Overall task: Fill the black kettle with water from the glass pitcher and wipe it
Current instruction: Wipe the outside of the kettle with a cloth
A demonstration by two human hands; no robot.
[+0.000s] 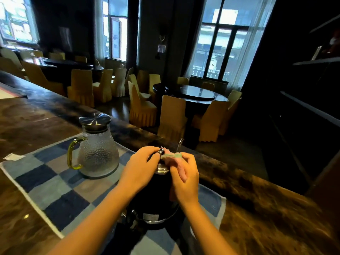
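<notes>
The black kettle (156, 196) stands on a blue checked mat (60, 188) on its base, right in front of me. My left hand (141, 168) curls over the kettle's top and grips its lid or handle. My right hand (184, 177) pinches a pink and green cloth (174, 159) against the kettle's upper right side. The glass pitcher (97, 150), with a steel lid and a yellow-green handle, stands upright on the mat to the left of the kettle, apart from both hands.
The mat lies on a long dark wooden counter (257, 208). A thin glass rod (180, 144) sticks up just behind the kettle. A white paper scrap (13, 157) lies at the mat's left edge. Beyond the counter are round tables and covered chairs (173, 116).
</notes>
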